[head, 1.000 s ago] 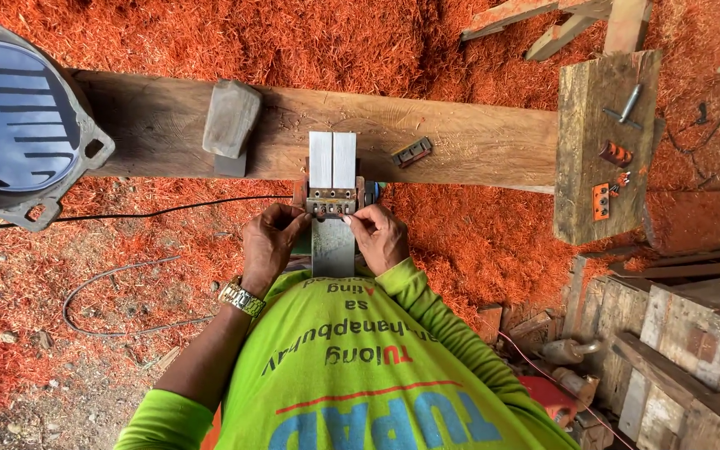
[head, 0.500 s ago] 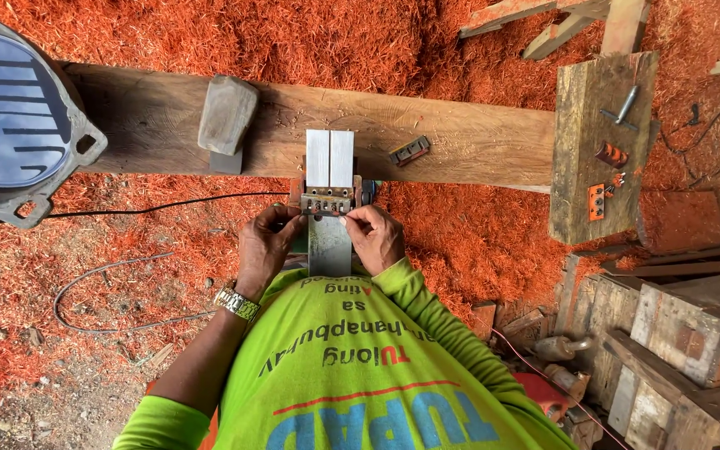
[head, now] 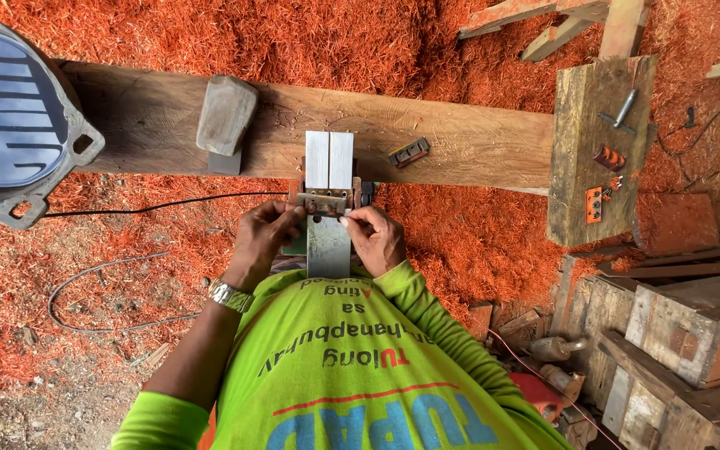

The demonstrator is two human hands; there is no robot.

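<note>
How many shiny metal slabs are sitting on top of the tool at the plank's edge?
2: side by side on the long plank, left slab and right slab touching, just beyond the left hand and right hand. More may be hidden below.

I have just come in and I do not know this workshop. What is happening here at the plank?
A person in a bright green shirt bends over a metal tool that sits at the near edge of a long wooden plank. The left hand and the right hand both pinch small parts at the tool's middle bracket. A grey block and a small metal piece lie on the plank. Red sawdust covers the ground all around.
</note>
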